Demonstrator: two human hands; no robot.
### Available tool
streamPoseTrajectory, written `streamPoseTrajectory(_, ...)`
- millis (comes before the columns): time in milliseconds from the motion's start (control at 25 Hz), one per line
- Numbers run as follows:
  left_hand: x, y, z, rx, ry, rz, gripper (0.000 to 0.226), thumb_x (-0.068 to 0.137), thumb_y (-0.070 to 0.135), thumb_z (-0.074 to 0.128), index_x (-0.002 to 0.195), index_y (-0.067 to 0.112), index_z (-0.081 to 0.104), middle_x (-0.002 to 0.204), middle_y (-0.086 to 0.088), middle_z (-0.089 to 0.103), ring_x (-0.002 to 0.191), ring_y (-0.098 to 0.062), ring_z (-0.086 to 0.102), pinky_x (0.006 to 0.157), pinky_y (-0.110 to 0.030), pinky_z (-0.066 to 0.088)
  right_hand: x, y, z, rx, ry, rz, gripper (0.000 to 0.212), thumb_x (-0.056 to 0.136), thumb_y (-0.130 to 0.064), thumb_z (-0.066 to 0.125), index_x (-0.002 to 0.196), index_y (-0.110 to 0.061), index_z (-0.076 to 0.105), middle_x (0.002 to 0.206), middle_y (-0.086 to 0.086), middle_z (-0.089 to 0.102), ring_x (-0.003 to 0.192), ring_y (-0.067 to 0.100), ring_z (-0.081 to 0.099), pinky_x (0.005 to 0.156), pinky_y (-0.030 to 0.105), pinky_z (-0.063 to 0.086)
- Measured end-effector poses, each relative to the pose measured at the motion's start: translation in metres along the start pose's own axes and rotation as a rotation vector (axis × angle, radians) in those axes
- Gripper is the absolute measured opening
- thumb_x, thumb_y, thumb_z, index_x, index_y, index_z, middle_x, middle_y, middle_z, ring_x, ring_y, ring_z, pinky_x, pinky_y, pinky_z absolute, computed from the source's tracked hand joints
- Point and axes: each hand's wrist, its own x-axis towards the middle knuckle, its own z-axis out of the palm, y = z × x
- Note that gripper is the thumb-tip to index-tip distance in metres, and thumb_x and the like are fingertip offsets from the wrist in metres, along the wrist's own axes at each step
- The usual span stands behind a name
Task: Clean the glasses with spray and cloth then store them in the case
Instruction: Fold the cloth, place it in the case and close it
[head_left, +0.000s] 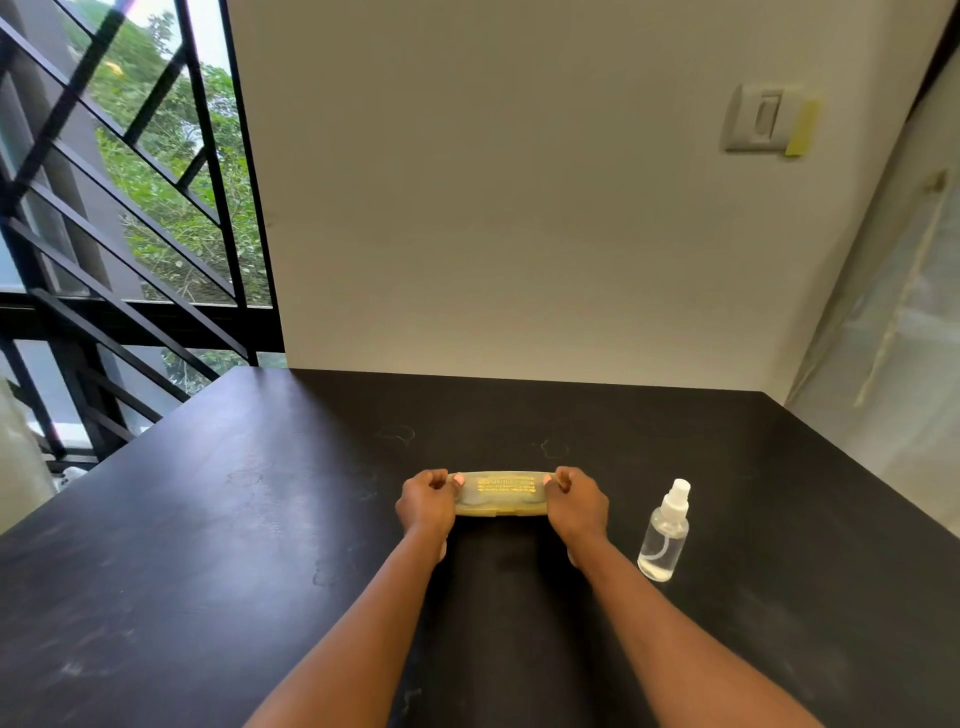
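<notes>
two hands, left hand (427, 503) and right hand (576, 501), gripping both ends of shut case (500, 494) on table (208, 545), probably to open; spray bottle (665, 535) near.

So both hands are on the yellowish translucent glasses case (500, 494), which lies closed on the black counter (208, 545). Left hand (427, 503) has its grip on the left end, right hand (576, 501) on the right end, thumbs on top. A clear spray bottle (666, 531) stands upright just right of the right hand, not touching it.
</notes>
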Motion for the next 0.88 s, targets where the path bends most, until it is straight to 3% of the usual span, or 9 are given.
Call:
streamPoseTrajectory(120, -0.005, 0.001, -0.002, -0.057, 0.022, -0.042, 0.027, 0.085, 0.017, 0.063, 0.110, 0.008, 0.063, 0.110, -0.008, 0.061, 0.095, -0.017, 0.053, 0.090, -0.032, 0.047, -0.008, 0.000, -0.005, 0.084, 0.054, 0.048, 0.023, 0.093, -0.014, 0.050, 0.112, -0.008, 0.062, 0.113, 0.009, 0.064, 0.105, 0.022, 0.057, 0.081, 0.024, 0.040)
streamPoseTrajectory(320, -0.023, 0.006, -0.007, -0.078, 0.057, -0.078, 0.017, 0.085, 0.018, 0.064, 0.099, 0.008, 0.067, 0.101, -0.007, 0.060, 0.092, -0.019, 0.055, 0.088, -0.034, 0.051, -0.025, -0.001, -0.013, 0.136, 0.095, 0.088, 0.017, 0.093, -0.019, 0.051, 0.100, -0.010, 0.063, 0.104, 0.009, 0.065, 0.088, 0.017, 0.054, 0.073, 0.026, 0.039)
streamPoseTrajectory(480, -0.039, 0.006, -0.012, -0.079, 0.077, -0.087, 0.007, 0.086, 0.018, 0.062, 0.081, 0.014, 0.063, 0.099, -0.008, 0.060, 0.086, -0.019, 0.054, 0.076, -0.029, 0.048, -0.040, 0.000, -0.020, 0.151, 0.089, 0.102, 0.016, 0.092, -0.017, 0.051, 0.098, -0.009, 0.063, 0.101, 0.008, 0.064, 0.085, 0.015, 0.052, 0.067, 0.024, 0.037)
streamPoseTrajectory(600, -0.048, 0.005, -0.017, -0.046, 0.067, -0.095, 0.006, 0.087, 0.017, 0.062, 0.084, 0.012, 0.064, 0.101, -0.009, 0.060, 0.086, -0.019, 0.053, 0.079, -0.030, 0.049, -0.049, 0.001, -0.026, 0.168, 0.087, 0.107, 0.015, 0.091, -0.013, 0.051, 0.096, -0.009, 0.064, 0.100, 0.007, 0.063, 0.084, 0.014, 0.052, 0.053, 0.020, 0.035)
streamPoseTrajectory(760, -0.055, 0.004, -0.022, -0.012, 0.057, -0.107, 0.006, 0.087, 0.015, 0.062, 0.084, 0.010, 0.062, 0.104, -0.011, 0.059, 0.086, -0.020, 0.053, 0.077, -0.030, 0.049, -0.058, 0.005, -0.029, 0.172, 0.081, 0.114, 0.016, 0.089, -0.012, 0.050, 0.097, -0.009, 0.064, 0.103, 0.007, 0.065, 0.085, 0.015, 0.053, 0.068, 0.025, 0.038)
streamPoseTrajectory(880, -0.059, 0.003, -0.024, 0.003, 0.048, -0.118, 0.009, 0.086, 0.015, 0.062, 0.091, 0.008, 0.063, 0.105, -0.011, 0.058, 0.088, -0.021, 0.052, 0.076, -0.030, 0.048, -0.063, 0.007, -0.031, 0.153, 0.067, 0.117, 0.016, 0.089, -0.012, 0.049, 0.096, -0.010, 0.064, 0.104, 0.007, 0.064, 0.086, 0.015, 0.054, 0.068, 0.025, 0.038)
